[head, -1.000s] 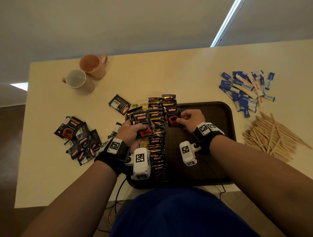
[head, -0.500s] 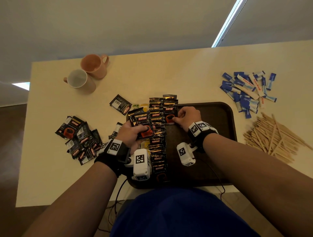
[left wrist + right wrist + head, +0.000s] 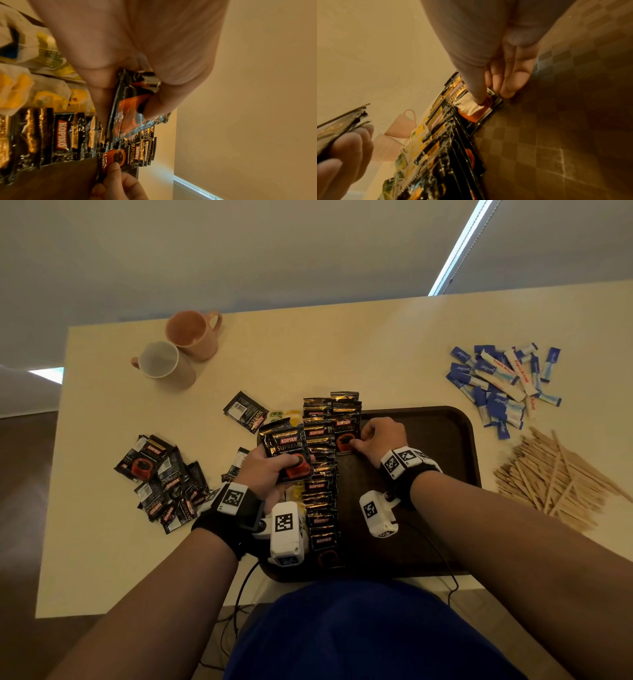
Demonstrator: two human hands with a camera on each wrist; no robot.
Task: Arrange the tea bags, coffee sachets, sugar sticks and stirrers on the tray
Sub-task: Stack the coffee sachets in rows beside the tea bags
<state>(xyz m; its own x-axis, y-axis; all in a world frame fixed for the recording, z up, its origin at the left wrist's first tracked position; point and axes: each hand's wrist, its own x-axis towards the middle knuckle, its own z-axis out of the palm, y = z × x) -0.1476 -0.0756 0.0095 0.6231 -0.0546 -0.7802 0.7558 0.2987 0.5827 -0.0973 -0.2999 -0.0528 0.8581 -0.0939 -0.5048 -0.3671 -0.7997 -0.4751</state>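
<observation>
The coffee sachet [image 3: 346, 436] being placed lies at the far end of a second row on the tray [image 3: 455, 446], overlapping the sachets beyond it; the right hand [image 3: 383, 438] pins its near edge with thumb and curled fingertips. To do this well, square it against the long row of sachets [image 3: 320, 491] beside it before letting go (foil slides easily). The left hand [image 3: 270, 470] has its grip clamped on a small stack of sachets [image 3: 286, 450] held above the tea bags [image 3: 51, 97], ready to feed the next one. Sugar sticks [image 3: 503, 385] and stirrers [image 3: 555, 477] wait on the table [image 3: 308, 354]
</observation>
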